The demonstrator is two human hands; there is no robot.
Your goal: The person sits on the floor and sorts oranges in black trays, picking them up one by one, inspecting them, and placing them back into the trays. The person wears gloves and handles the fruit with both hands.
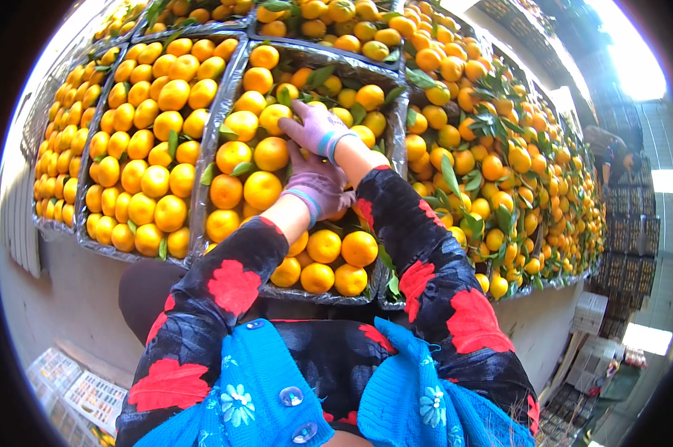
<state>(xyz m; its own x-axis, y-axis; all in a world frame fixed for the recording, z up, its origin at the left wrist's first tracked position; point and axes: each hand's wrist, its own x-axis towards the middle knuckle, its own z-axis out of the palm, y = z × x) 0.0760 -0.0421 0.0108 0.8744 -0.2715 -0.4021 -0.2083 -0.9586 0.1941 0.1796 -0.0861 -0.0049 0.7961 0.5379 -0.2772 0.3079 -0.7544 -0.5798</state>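
Both hands wear pinkish-purple knit gloves with blue cuffs, over a plastic-lined crate [213, 134] of mandarins in front of me. My left hand [317, 181] lies palm down among the fruit at the crate's middle; its fingertips are partly hidden beneath my other hand, and what it holds cannot be made out. My right hand [315, 128] reaches across just above it, thumb and fingers spread at a mandarin [276, 118]. Larger mandarins sit in rows at the crate's left, while smaller ones with green leaves [320, 76] show at its upper right. Several mandarins [324, 246] lie nearer my body.
On the left stands a crate of neatly stacked mandarins [170, 212], with another beyond it. Loose leafy mandarins [493, 167] are heaped on the right. Further crates adjoin at the top. Stacked dark crates [629, 234] and a bent-over person [607, 148] are at far right.
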